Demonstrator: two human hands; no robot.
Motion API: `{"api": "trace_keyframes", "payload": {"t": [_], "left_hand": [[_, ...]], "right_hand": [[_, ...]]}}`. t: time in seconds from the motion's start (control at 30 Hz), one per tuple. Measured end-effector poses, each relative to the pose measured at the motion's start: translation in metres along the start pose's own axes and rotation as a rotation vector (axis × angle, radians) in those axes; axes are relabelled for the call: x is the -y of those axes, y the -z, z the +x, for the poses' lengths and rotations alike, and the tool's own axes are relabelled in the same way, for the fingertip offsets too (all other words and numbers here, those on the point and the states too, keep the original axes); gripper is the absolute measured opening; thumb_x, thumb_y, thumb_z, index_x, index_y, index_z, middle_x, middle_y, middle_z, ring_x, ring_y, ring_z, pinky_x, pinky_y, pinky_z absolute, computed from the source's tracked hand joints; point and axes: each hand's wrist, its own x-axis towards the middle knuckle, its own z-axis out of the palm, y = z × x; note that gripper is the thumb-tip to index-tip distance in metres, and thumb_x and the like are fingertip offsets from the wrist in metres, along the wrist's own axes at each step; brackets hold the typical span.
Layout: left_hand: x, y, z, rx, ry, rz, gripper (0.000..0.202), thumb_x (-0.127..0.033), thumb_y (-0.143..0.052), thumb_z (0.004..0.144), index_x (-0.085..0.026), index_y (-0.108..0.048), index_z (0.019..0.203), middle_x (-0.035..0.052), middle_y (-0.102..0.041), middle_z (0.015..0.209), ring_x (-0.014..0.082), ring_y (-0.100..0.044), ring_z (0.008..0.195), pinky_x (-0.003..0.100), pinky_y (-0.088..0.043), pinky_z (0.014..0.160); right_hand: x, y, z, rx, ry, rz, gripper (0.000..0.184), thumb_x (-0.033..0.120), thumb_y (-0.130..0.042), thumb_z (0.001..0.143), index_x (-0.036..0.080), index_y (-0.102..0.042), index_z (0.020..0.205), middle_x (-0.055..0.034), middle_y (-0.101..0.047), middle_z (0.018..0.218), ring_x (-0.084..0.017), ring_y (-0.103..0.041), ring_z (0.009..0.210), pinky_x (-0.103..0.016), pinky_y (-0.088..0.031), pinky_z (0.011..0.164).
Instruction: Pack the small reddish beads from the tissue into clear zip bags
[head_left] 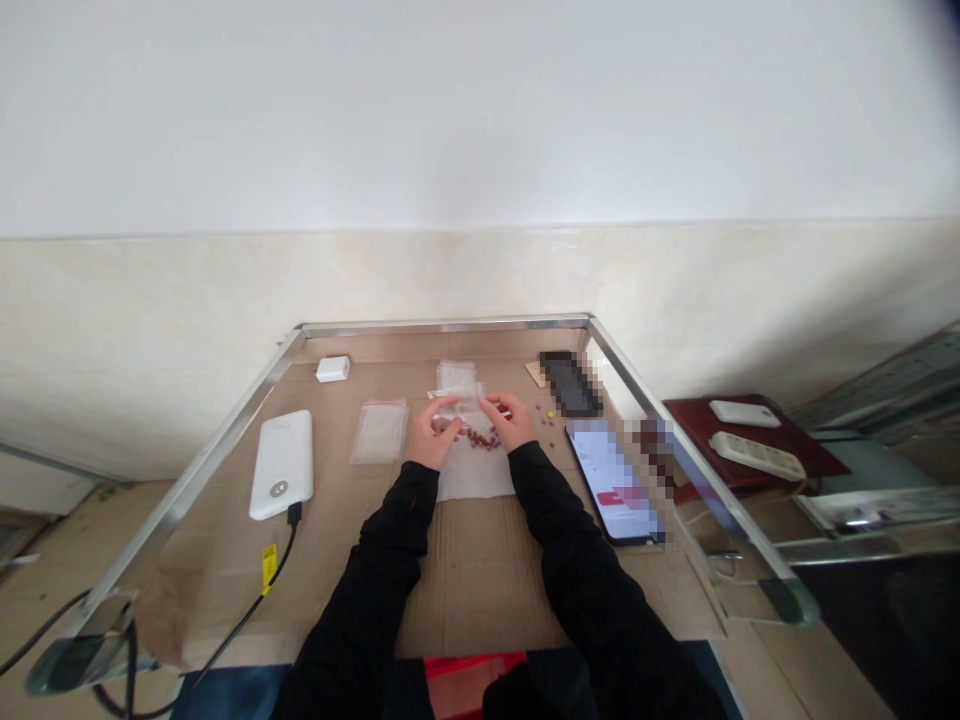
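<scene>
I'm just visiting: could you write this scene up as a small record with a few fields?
Left hand: at the clear plastic bag
Right hand: at the same bag; grip unclear
Nearby: small reddish pieces on a white sheet
Rest: white power bank, phone, flat clear bag

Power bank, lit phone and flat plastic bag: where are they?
Power bank (280, 465), head view, top face.
Lit phone (611, 480), head view, screen.
Flat plastic bag (379, 432), head view, middle.
</scene>
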Motion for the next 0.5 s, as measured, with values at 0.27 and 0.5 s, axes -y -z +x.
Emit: {"api": "trace_keyframes", "payload": {"t": [0.27,0.5], "left_hand": [[0.004,0.005,0.006,-0.037,0.045,-0.177,0.042,-0.030,-0.064,0.062,-0.013,-0.055,0.099,0.0102,-0.061,0.097,0.0094,-0.059,0.054,0.020,-0.045,0.046],[0.008,0.005,0.008,-0.004,0.028,-0.240,0.044,-0.031,-0.066,0.061,-0.013,-0.055,0.100,0.0111,-0.061,0.100,0.0095,-0.059,0.060,0.023,-0.047,0.056]], "right_hand": [[-0.001,0.000,0.003,-0.021,-0.075,0.113,0.029,0.044,-0.058,0.063,0.016,-0.057,0.058,-0.0001,-0.051,0.059,-0.009,-0.044,0.050,-0.020,-0.034,0.043],[0.010,0.002,0.002,0.064,-0.286,0.289,0.040,0.052,-0.052,0.065,0.015,-0.067,0.074,0.0013,-0.050,0.052,-0.005,-0.036,0.038,-0.018,-0.029,0.034]]}}
